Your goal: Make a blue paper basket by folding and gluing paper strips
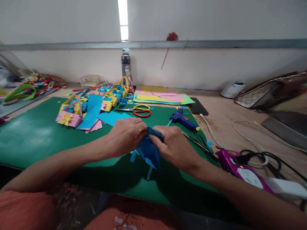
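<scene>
A folded piece of blue paper hangs in front of me, above the near part of the green mat. My left hand pinches its upper left edge. On the upper right edge, my right hand has its thumb and fingers closed. The paper's lower end droops to a point. Below it, small pale blue strips show. Just beyond my hands lie scissors with yellow and red handles, a flat blue paper sheet and a blue glue gun.
Small paper baskets in pink, yellow and blue crowd the back left. Coloured sheets are stacked behind the scissors. A phone, a purple power strip and cables lie at right. A bottle stands by the wall.
</scene>
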The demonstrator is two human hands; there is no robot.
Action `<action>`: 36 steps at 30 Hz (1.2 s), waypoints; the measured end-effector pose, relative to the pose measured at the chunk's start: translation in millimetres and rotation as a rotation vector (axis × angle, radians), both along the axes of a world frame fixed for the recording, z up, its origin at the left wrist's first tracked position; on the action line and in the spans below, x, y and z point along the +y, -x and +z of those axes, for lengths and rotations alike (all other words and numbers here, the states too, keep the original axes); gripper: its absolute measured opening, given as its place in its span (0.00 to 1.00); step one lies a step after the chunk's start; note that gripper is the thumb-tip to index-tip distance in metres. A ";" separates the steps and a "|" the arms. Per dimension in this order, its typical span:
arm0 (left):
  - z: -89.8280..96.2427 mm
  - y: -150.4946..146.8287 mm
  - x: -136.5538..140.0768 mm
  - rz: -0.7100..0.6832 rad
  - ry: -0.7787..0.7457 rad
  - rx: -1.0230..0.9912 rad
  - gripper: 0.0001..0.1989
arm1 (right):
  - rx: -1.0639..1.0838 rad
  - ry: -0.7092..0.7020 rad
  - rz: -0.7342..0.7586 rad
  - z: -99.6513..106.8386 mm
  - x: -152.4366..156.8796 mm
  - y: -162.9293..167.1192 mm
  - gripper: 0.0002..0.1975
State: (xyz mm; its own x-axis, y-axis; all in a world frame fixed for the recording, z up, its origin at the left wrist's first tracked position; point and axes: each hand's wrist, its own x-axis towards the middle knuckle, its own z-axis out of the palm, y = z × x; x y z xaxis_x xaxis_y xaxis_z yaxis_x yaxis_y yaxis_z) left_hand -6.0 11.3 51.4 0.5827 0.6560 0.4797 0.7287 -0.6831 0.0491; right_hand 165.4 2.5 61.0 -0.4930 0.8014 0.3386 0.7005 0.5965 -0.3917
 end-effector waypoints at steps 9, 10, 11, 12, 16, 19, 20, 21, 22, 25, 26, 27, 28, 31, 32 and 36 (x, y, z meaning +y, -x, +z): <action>1.3 2.6 4.5 -0.119 0.195 -0.184 0.09 | 0.065 0.031 0.013 4.9 -1.2 -2.7 0.13; 1.3 2.7 4.9 -0.119 0.207 -0.197 0.09 | 0.075 0.048 0.027 5.1 -0.6 -2.9 0.13; 1.1 2.8 5.1 -0.118 0.212 -0.204 0.09 | 0.084 0.063 0.039 5.1 -0.1 -2.9 0.13; 0.7 2.7 5.3 -0.121 0.215 -0.206 0.10 | 0.090 0.073 0.049 4.9 0.5 -2.9 0.13; -0.1 2.5 5.0 -0.143 0.244 -0.218 0.10 | 0.098 0.093 0.068 3.3 1.8 -2.3 0.13; 0.8 2.2 4.0 -0.150 0.281 -0.239 0.11 | 0.090 0.100 0.059 2.8 1.2 -2.1 0.13; 1.3 2.1 3.5 -0.151 0.292 -0.246 0.11 | 0.087 0.099 0.051 2.8 0.9 -2.1 0.13; 1.9 2.0 3.1 -0.152 0.298 -0.254 0.11 | 0.083 0.098 0.042 3.0 0.6 -2.1 0.13; 2.5 1.8 2.8 -0.150 0.303 -0.259 0.11 | 0.078 0.093 0.033 3.2 0.4 -2.1 0.13; 4.4 1.8 1.9 -0.148 0.318 -0.262 0.11 | 0.065 0.084 0.023 4.2 -0.2 -2.1 0.13; 5.0 1.9 1.7 -0.152 0.327 -0.264 0.11 | 0.064 0.085 0.023 4.4 -0.4 -2.0 0.13; 5.5 2.0 1.4 -0.158 0.335 -0.265 0.10 | 0.065 0.087 0.023 4.6 -0.8 -1.9 0.13; 6.0 2.1 1.3 -0.164 0.342 -0.264 0.10 | 0.068 0.091 0.024 4.8 -1.1 -1.8 0.13; 7.2 1.6 1.2 -0.169 0.337 -0.266 0.10 | 0.093 0.107 0.037 5.3 -1.0 -1.9 0.13; 7.6 1.3 1.5 -0.164 0.341 -0.281 0.09 | 0.107 0.116 0.046 5.7 -0.3 -2.2 0.13; 9.7 1.3 4.7 -0.137 0.496 -0.422 0.07 | 0.160 0.186 0.095 8.0 5.3 -5.4 0.13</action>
State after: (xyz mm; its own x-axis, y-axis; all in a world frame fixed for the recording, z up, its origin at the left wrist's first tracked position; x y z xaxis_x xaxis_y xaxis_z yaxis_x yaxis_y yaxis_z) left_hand -7.3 16.0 61.1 0.5047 0.7912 0.3454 0.4865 -0.5912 0.6432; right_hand 170.8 7.8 68.9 -0.5209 0.8099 0.2695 0.5653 0.5639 -0.6020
